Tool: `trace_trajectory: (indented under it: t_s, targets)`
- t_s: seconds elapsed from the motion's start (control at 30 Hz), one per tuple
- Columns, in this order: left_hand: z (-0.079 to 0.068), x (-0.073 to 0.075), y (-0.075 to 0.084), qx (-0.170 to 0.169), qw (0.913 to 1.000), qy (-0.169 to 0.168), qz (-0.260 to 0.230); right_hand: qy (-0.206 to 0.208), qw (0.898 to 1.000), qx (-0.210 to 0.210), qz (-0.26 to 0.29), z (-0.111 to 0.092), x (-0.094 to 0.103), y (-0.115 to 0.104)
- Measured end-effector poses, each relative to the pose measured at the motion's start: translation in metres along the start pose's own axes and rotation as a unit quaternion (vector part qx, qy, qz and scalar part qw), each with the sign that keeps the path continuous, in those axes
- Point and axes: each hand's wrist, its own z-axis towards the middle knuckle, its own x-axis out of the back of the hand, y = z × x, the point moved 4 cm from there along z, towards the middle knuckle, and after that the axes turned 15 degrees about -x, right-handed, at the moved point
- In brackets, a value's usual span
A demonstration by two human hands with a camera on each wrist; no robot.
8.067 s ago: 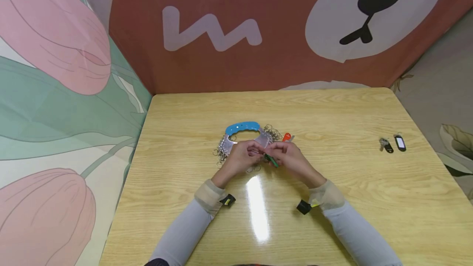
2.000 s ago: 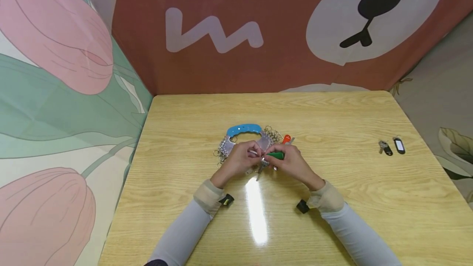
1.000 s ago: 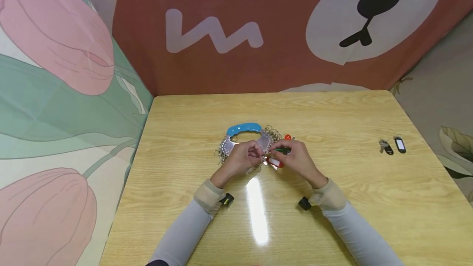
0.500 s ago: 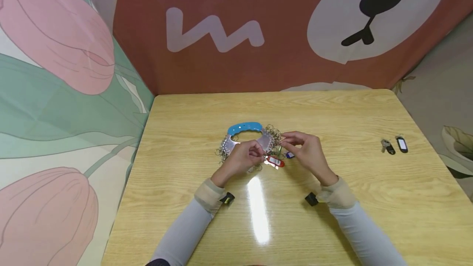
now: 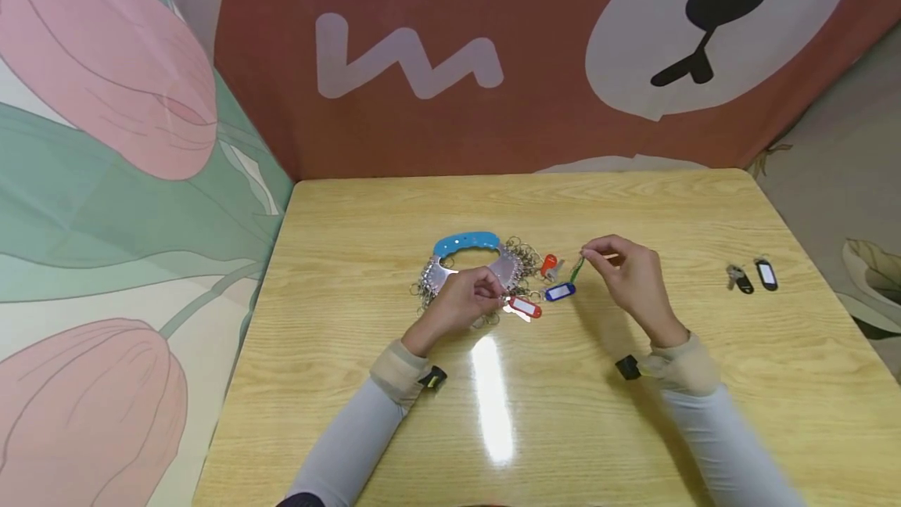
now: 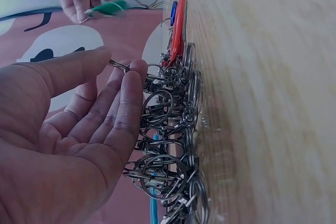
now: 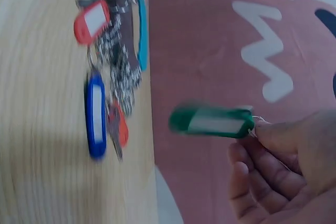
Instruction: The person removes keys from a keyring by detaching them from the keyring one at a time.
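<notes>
A metal key holder with a blue handle lies mid-table, its edge hung with many split rings. My left hand pinches a small ring at its near edge between thumb and fingers, seen in the left wrist view. Close beside those fingertips lies a red key tag with a white label. My right hand is off to the right, raised above the table. It pinches the thin ring of a green key tag, which dangles apart from the holder and is blurred in the right wrist view.
A blue key tag and an orange-red tag with a key lie right of the holder. Farther right are a black tag with keys and another black tag. A printed curtain stands behind the table.
Earlier both hands worked together at the holder's front with the green tag. My right hand has since moved away to the right, carrying that tag. My left hand has stayed nearly still.
</notes>
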Motion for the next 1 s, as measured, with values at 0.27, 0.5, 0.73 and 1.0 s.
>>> trace_trajectory:
  t_s: [0.27, 0.5, 0.73, 1.0]
  targets:
    - [-0.003, 0.001, -0.001, 0.000, 0.9997, -0.002, 0.023, -0.038, 0.999, -0.026, 0.019, 0.006, 0.028, 0.029]
    - [0.000, 0.000, 0.000, -0.007, 0.9999, 0.001, 0.014, -0.046, 0.995, -0.093, 0.004, 0.011, 0.063, 0.057]
    - [0.001, -0.001, -0.001, -0.003, 0.9998, -0.002, 0.020, -0.055, 0.987, -0.137, -0.064, 0.021, 0.099, 0.105]
    - [0.000, 0.000, 0.000, -0.005, 0.9996, -0.009, 0.028, -0.083, 0.967, -0.210, -0.118, 0.032, 0.127, 0.159]
